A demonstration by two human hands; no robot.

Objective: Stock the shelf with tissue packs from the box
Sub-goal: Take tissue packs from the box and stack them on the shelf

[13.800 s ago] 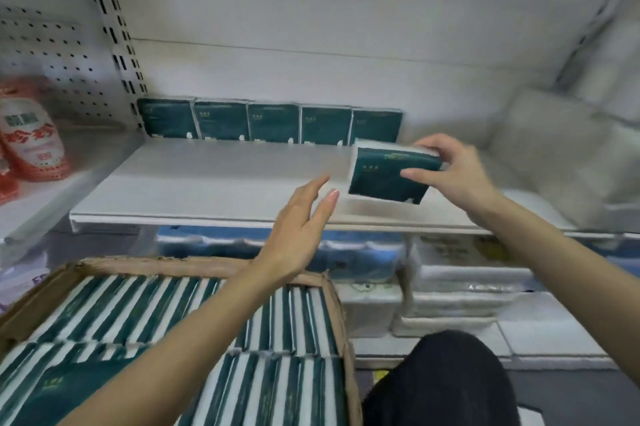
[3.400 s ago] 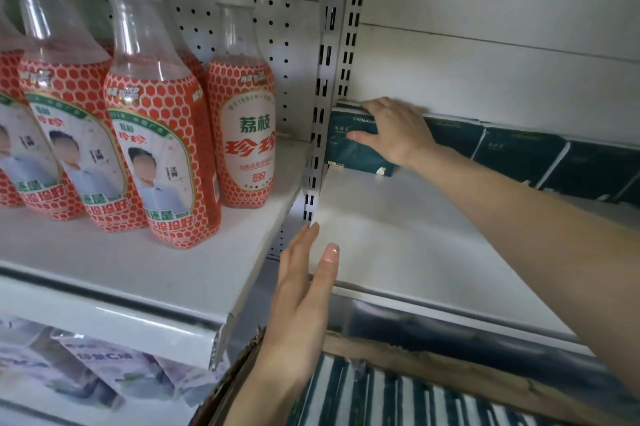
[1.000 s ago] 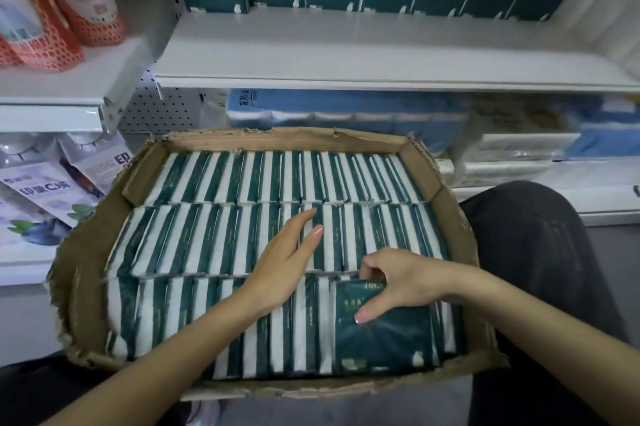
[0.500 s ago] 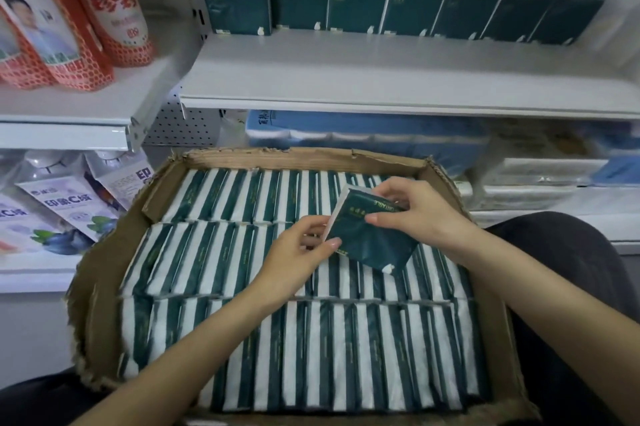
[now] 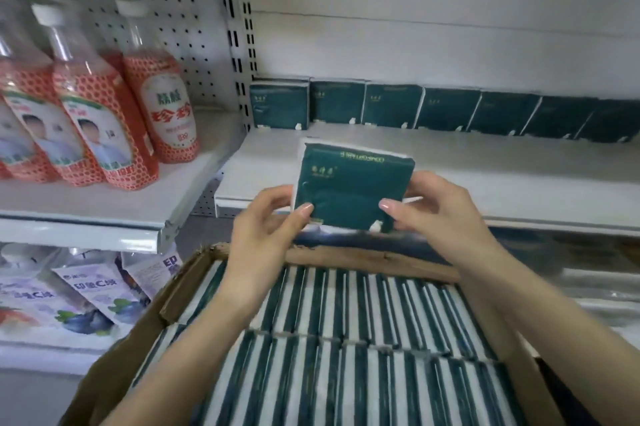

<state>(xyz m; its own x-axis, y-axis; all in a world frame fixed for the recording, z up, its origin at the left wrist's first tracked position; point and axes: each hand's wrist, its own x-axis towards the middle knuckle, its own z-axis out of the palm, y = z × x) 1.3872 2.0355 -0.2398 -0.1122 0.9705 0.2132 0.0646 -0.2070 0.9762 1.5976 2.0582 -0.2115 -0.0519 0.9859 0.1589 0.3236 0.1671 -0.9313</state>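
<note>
Above the brown cardboard box, I have one dark green rectangular tissue pack held upright.
Left hand and right hand pinch its lower corners, fingers curled; white metal shelf lies at 12 o'clock, both hands equally near.

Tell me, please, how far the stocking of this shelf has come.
Done: one row of tissue packs stands along the back of the shelf.
In hand: the left hand and the right hand grip one dark green tissue pack above the cardboard box.
Left: the boxed packs nearly fill the box, and the shelf's front part is bare.
</note>
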